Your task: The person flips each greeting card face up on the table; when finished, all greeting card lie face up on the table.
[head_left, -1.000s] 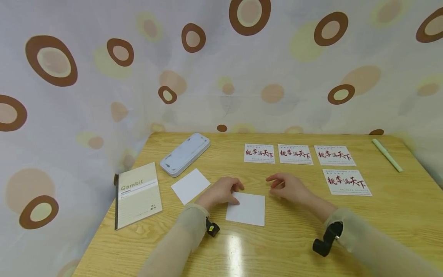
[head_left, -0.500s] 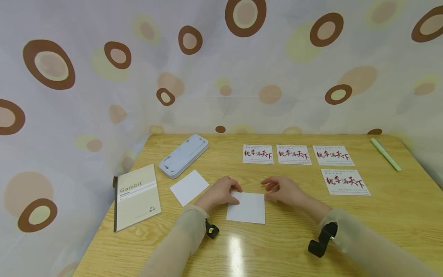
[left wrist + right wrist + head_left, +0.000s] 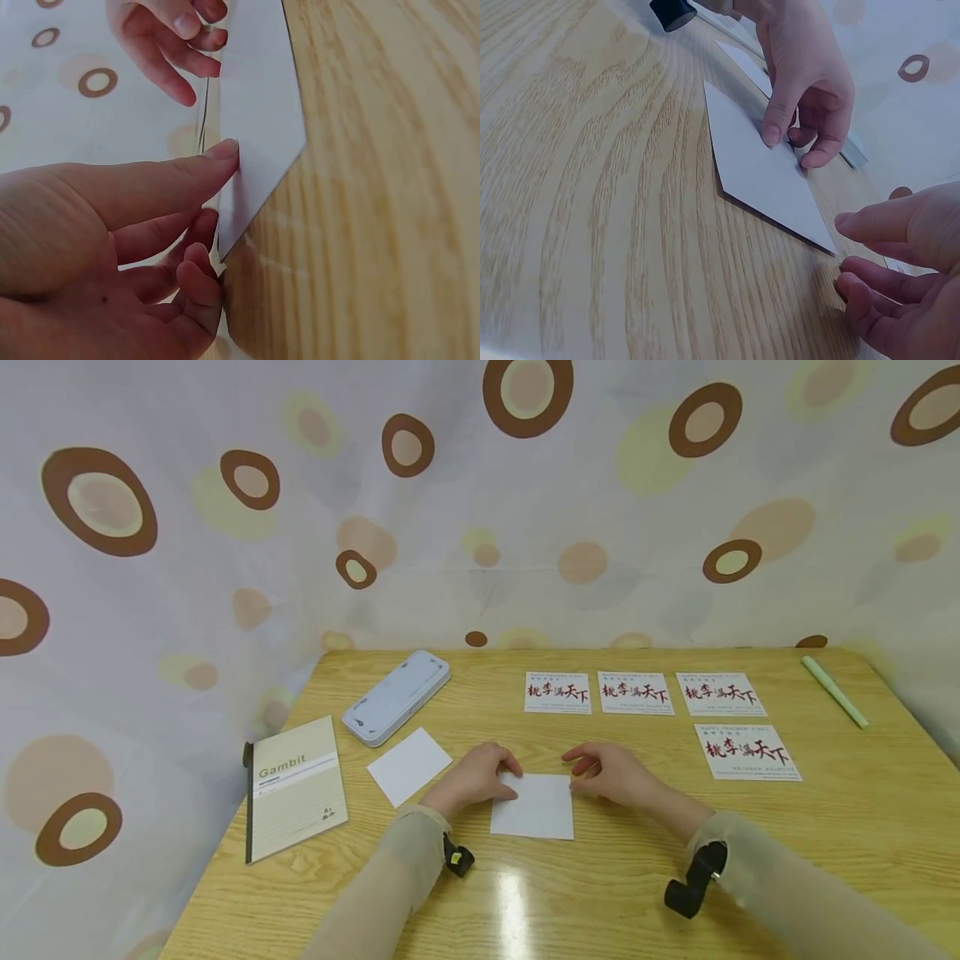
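R hand (image 3: 611, 773) moved nearer flat blank wht card (image 3: 536, 812), fingers parted; L hand (image 3: 477, 774) fingers pinching far-L corner.

Both blank rectangular paper cards (image 3: 536, 817) were plain white, while four flat printed paper cards (image 3: 557, 693) bore dark red characters on white. The wooden tabletop (image 3: 615, 893) showed yellow-brown grain, the cloth backdrop (image 3: 480, 510) brown rings and peach spots, and the rectangular notebook (image 3: 297, 793) cream with a dark spine.
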Tool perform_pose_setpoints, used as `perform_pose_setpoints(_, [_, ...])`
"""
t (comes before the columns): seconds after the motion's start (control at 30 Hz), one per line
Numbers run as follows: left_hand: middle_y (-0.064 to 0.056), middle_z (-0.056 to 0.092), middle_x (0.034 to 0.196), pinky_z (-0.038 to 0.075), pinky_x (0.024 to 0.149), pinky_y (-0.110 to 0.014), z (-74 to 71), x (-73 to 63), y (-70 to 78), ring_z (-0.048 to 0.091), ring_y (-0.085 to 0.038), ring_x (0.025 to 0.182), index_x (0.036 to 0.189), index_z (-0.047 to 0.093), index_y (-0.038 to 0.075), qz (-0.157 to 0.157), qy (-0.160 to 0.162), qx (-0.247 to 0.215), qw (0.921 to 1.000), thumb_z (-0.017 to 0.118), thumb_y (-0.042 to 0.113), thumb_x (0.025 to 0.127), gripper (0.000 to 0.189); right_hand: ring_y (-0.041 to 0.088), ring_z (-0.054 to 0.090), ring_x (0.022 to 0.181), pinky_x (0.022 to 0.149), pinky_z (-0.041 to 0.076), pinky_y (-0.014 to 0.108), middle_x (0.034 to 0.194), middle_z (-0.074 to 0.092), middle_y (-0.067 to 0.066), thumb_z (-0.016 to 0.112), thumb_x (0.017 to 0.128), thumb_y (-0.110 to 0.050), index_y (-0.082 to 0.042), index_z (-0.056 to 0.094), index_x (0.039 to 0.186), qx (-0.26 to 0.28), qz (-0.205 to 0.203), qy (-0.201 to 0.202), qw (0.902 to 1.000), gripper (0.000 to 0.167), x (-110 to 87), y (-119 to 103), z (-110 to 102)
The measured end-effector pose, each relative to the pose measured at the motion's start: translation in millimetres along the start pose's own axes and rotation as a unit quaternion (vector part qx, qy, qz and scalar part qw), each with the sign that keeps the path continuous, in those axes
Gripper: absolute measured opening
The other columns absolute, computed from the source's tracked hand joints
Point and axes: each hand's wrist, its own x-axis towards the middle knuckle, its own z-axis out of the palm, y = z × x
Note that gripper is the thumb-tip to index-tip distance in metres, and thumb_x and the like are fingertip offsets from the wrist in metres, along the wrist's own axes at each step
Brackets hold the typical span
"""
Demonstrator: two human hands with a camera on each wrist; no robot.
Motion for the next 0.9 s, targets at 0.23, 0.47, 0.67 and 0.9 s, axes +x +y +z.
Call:
perform_pose_setpoints(0.23, [-0.002, 0.064, 0.096, 0.047, 0.088, -0.030, -0.1, 1.7, 1.3, 0.054, -0.015, 0.090, 0.099, 0.066, 0.008, -0.007, 0.001, -0.023, 0.9997, 0.082, 0.006, 0.079, 0.026, 0.016, 0.055, 0.076, 0.063, 0.048, 0.027, 0.098, 0.069, 0.008, 0.078, 0.083, -0.012, -0.003, 0.067, 0.121, -0.008, -0.001, 0.000, 1.0000, 0.040, 1.2, -3.0, 0.3])
perform_pose_setpoints(0.47, [-0.002, 0.063, 0.097, 0.048, 0.089, -0.030, -0.2, 1.6, 2.1, 0.055, -0.015, 0.092, 0.100, 0.065, 0.007, -0.004, 0.003, -0.026, 0.9997, 0.082, 0.004, 0.078, 0.028, 0.018, 0.056, 0.078, 0.066, 0.049, 0.028, 0.100, 0.068, 0.010, 0.076, 0.084, -0.010, -0.003, 0.066, 0.122, 0.016, 0.015, -0.006, 0.9998, 0.040, 0.7, -5.9, -0.1])
perform_pose_setpoints(0.67, [-0.003, 0.063, 0.099, 0.047, 0.093, -0.033, 1.1, 1.4, 2.9, 0.055, -0.016, 0.094, 0.102, 0.066, 0.008, -0.008, 0.002, -0.042, 0.9991, 0.082, 0.003, 0.078, 0.029, 0.017, 0.061, 0.080, 0.067, 0.052, 0.028, 0.102, 0.067, 0.014, 0.073, 0.086, -0.006, 0.001, 0.064, 0.124, 0.049, 0.017, -0.010, 0.9986, 0.040, -1.1, -7.7, 0.6])
perform_pose_setpoints(0.9, [-0.001, 0.062, 0.097, 0.047, 0.091, -0.031, 2.1, 2.1, 0.2, 0.054, -0.015, 0.093, 0.103, 0.066, 0.010, -0.006, -0.003, -0.046, 0.9989, 0.082, 0.003, 0.077, 0.031, 0.016, 0.066, 0.078, 0.070, 0.061, 0.033, 0.103, 0.059, 0.020, 0.067, 0.087, 0.003, 0.008, 0.058, 0.128, 0.168, 0.039, -0.022, 0.9848, 0.042, -2.6, -7.0, 6.6])
